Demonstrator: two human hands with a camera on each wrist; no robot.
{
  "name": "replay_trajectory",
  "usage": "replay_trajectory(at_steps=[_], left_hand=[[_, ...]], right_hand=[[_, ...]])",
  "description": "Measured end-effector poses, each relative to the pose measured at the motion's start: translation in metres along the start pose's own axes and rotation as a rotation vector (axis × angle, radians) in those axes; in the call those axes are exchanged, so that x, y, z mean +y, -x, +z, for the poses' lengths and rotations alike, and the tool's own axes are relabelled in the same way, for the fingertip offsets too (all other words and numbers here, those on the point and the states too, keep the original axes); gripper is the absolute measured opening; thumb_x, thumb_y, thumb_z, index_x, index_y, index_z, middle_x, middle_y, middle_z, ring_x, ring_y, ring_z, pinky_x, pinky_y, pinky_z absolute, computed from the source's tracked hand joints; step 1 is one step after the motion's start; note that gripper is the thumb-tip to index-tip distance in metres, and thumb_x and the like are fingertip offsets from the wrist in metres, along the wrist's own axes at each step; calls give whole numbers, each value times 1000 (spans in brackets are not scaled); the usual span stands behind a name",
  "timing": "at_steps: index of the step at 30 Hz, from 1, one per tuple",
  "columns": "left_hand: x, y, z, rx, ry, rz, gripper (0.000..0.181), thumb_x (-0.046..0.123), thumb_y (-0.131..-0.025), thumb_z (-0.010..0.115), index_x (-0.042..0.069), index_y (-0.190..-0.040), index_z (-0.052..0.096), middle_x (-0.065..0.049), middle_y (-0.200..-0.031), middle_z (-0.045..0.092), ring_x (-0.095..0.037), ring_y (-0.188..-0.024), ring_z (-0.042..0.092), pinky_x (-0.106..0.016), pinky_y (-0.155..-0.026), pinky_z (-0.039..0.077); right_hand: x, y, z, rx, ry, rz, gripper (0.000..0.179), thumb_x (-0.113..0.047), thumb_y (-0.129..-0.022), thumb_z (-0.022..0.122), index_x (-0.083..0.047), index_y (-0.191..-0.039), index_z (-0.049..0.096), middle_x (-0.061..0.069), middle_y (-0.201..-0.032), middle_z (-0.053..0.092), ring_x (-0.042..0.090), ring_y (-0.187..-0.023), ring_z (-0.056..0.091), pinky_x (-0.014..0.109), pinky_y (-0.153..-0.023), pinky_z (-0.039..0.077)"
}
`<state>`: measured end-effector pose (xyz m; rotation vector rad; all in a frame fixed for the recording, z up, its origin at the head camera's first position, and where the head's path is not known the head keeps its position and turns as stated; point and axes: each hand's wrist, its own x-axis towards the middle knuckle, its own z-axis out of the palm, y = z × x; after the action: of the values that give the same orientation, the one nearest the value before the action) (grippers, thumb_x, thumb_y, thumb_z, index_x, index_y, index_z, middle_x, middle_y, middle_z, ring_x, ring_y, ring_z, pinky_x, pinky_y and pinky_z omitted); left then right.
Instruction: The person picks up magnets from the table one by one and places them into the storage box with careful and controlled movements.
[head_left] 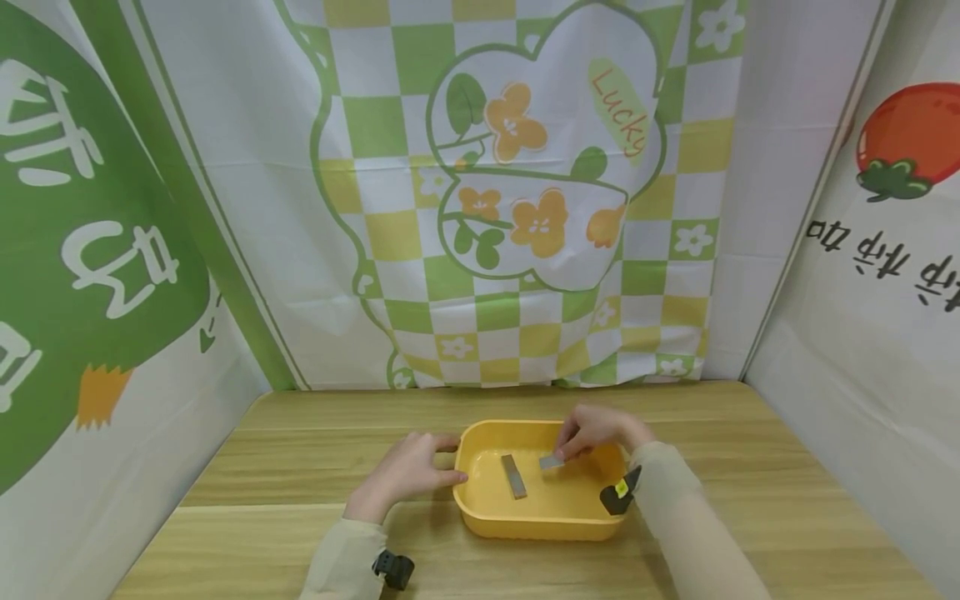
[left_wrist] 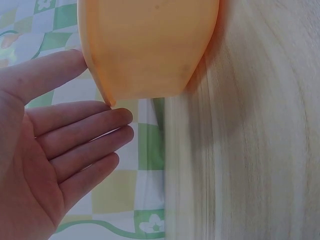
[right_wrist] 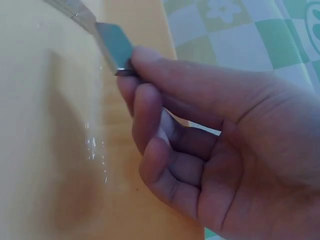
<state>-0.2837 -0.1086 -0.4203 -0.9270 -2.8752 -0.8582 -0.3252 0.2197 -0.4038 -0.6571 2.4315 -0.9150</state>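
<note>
A yellow plastic basin point(head_left: 547, 528) sits on the table. My right hand point(head_left: 596, 427) reaches over its far side and pinches a small, flat, grey rectangular strip point(head_left: 551, 462) between thumb and fingers. In the right wrist view, that strip point(right_wrist: 115, 44) looks smooth, with a dark lower end. A second flat strip point(head_left: 513, 477), grey with brownish edges, lies on the basin floor to the left. At the basin's left end is my left hand point(head_left: 412, 468), its fingers extended. Thumb and index fingertips of this hand point(left_wrist: 60, 135) touch the rim in the left wrist view.
Wood-grain tabletop point(head_left: 300, 483) surrounds the basin. A green and yellow checkered cloth point(head_left: 525, 333) hangs behind the table, with printed panels at both sides. Black straps point(head_left: 393, 569) are on the wrists; the right one overlaps the basin's right end in the head view.
</note>
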Motion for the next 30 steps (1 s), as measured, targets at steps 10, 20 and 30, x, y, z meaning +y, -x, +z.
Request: replay_trajectory(at_steps=[10,20,30], left_hand=[[3,-2,2,8,-46,1,53,37,-80,74,5,-122,64,-11,-118,67,-28,-110,63,-45,-93,51],[3,0,0,9,-26,-2,53,35,-80,74,3,-122,63,-14,-119,66,-32,-111,62,-48,-94,50],[2,2,0,15,-22,12,53,34,-80,74,4,-122,63,-14,-120,66,-32,-112,62,-48,-94,50]], right_hand=[[4,5,-4,1,-73,45,14,-14,-85,69,-1,-89,74,9,-79,73,7,-68,64,27,-66,56],[8,18,-19,35,-52,-6,18,-22,-88,67,-5,-93,74,5,-82,73,12,-74,67,28,-69,56],[15,26,-23,123,-20,-39,20,-23,-88,66,-7,-98,72,5,-86,72,14,-77,64,30,-66,53]])
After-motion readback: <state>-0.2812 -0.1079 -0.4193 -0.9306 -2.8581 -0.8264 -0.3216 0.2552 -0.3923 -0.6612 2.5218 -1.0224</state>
